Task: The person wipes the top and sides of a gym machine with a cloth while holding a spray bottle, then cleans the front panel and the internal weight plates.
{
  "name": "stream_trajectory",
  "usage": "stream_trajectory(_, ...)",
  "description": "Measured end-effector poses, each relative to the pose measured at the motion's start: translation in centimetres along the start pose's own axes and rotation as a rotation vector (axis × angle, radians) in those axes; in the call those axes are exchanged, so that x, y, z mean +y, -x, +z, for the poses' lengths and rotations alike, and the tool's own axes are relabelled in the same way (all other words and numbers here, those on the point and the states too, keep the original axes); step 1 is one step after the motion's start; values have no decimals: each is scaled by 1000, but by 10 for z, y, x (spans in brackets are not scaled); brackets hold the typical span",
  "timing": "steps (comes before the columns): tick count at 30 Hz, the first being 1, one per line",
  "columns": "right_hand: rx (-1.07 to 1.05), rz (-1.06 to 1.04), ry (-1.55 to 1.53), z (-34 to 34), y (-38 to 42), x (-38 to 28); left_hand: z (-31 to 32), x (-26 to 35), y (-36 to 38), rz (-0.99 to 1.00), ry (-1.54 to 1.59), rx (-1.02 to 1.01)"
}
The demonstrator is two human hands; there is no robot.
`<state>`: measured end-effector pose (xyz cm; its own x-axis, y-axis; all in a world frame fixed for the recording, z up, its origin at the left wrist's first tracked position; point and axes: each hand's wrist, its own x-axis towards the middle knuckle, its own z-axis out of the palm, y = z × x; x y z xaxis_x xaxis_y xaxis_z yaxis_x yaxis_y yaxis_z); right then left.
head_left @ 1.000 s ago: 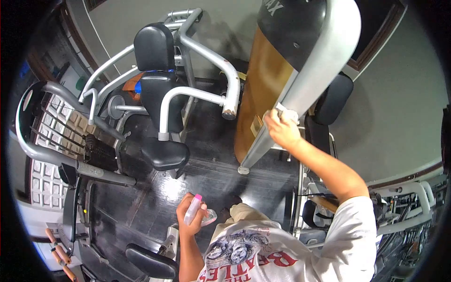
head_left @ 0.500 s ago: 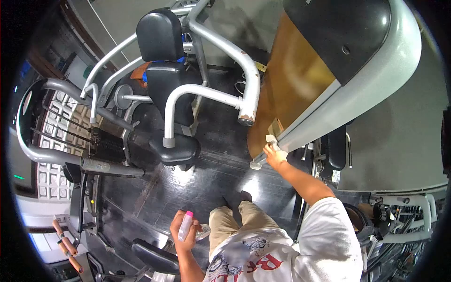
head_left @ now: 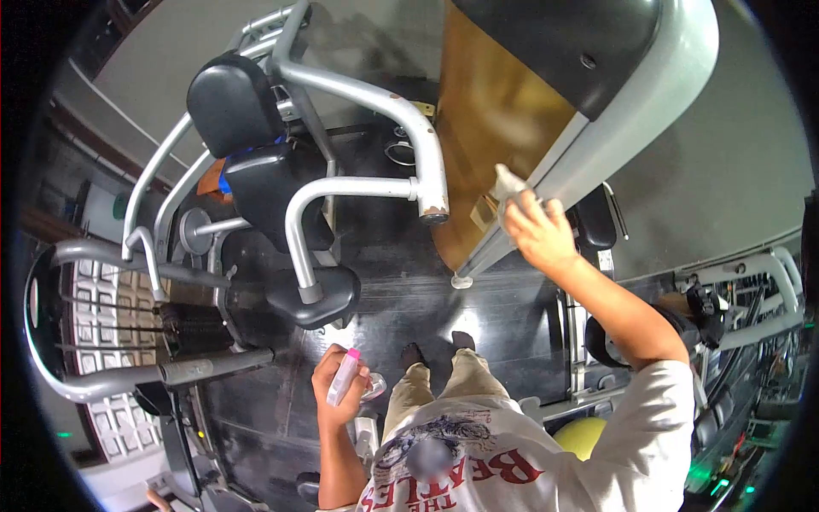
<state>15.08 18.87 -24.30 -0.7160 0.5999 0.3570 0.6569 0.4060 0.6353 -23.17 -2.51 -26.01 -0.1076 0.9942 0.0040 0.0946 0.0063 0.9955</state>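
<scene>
Right hand (head_left: 536, 232) slid cloth (head_left: 508, 182) up frame (head_left: 614, 128); seat (head_left: 311, 294) beside.

Seat machine (head_left: 281, 188) left of upright frame (head_left: 597, 136), floor (head_left: 401, 299) between.

Black padded seat (head_left: 311, 294), weight stack (head_left: 200, 328), yellow ball (head_left: 580, 435).
</scene>
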Motion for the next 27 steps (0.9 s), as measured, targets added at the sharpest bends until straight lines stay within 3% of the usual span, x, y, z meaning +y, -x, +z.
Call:
stream_trajectory(3,-107,-193,-75,74,48,-46,-8,4,-4,-10,-28,-46)
stream_trajectory(5,-164,-216,-142,116,72,-88,-8,14,-3,-22,-19,-39)
stream_trajectory(7,-463,-196,-228,145,89,-135,-24,8,4,36,-93,-84)
stream_trajectory(9,-756,-34,-447,176,105,-188,-31,10,3,109,-139,-99)
stream_trajectory(10,-889,70,-533,192,113,-214,-33,16,6,42,-122,-57)
stream_trajectory(13,-1126,809,-971,182,127,-275,-36,18,7,-82,-60,-5)
stream_trajectory(14,-1065,1204,-1177,172,133,-290,-38,15,4,-89,-73,-33)
stream_trajectory(16,-780,1534,-1400,223,184,-356,-35,12,-5,-97,-86,-80)
stream_trajectory(18,-222,2251,-2027,217,185,-356,-22,16,-18,-100,-74,-131)
stream_trajectory(19,208,2564,-2301,208,182,-356,-16,18,-22,-105,-70,-154)
stream_trajectory(20,497,2566,-2402,203,172,-338,-10,20,-28,-88,-64,-187)
stream_trajectory(22,860,2637,-2357,205,146,-311,1,23,-37,-53,-50,-256)
stream_trajectory(24,984,2368,-2767,238,134,-290,10,20,-44,-4,-54,-325)
stream_trajectory(26,1142,2256,-2857,222,89,-233,16,19,-48,16,-38,-366)
stream_trajectory(27,1244,2352,-2760,226,74,-220,18,19,-49,11,-21,-371)
